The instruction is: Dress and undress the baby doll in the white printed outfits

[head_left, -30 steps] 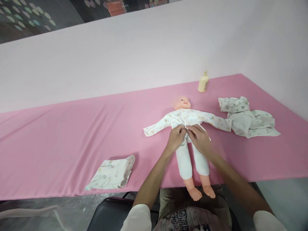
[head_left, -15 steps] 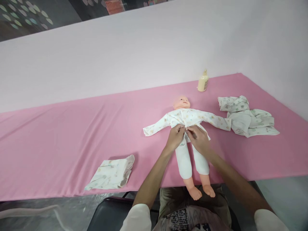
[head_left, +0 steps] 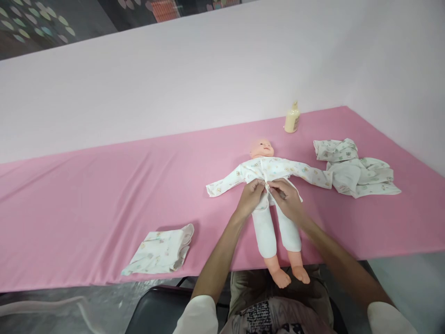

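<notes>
A baby doll (head_left: 263, 148) lies on its back on the pink-covered table, head away from me and feet over the front edge. It wears a white patterned long-sleeved shirt (head_left: 243, 172) with the sleeves spread wide, and its legs are in white cloth. Over the doll's belly, my left hand (head_left: 253, 194) pinches the shirt's front edge. My right hand (head_left: 285, 197) pinches the same front edge just beside it, fingertips nearly touching. The small fastening between the fingertips is too fine to make out.
A folded patterned cloth (head_left: 160, 250) lies at the table's front, left of the doll. Crumpled patterned clothes (head_left: 361, 171) lie to the right, by the sleeve end. A cream pump bottle (head_left: 292, 118) stands near the white wall. A black chair (head_left: 160, 308) is below the table edge.
Both hands stay at the shirt front, with only slight finger movement. The shirt's front edge above the fingertips now shows as a raised, straighter fold. The whole view has shifted slightly.
</notes>
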A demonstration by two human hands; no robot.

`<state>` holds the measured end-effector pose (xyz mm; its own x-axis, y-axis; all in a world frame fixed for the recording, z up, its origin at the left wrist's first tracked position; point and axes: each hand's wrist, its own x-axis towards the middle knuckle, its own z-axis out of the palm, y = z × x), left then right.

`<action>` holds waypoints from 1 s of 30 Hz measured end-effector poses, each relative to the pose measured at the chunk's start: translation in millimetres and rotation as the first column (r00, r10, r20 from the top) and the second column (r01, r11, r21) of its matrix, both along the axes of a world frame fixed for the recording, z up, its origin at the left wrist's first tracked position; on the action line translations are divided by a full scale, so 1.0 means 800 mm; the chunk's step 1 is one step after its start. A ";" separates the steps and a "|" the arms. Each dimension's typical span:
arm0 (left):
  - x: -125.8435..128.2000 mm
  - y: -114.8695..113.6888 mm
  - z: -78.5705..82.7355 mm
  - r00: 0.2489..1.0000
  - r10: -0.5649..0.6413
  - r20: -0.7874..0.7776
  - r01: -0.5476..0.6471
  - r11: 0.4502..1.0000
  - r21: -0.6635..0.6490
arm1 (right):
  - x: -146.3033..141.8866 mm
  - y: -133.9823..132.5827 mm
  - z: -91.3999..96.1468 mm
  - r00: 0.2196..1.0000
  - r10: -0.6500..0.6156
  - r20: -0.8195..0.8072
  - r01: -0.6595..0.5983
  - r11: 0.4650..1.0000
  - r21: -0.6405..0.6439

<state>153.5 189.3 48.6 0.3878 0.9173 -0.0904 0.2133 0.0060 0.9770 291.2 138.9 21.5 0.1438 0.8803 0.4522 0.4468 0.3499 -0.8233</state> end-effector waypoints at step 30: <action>-0.032 -0.082 -0.038 0.877 0.292 -0.382 0.131 0.621 0.773 | -0.001 -0.045 0.014 0.806 -0.209 0.554 0.146 0.977 0.155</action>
<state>128.2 123.4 18.3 0.4181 0.7482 0.5152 0.6401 -0.6450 0.4173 290.6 103.1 33.0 -0.0144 0.8099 0.5864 0.8834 0.2850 -0.3719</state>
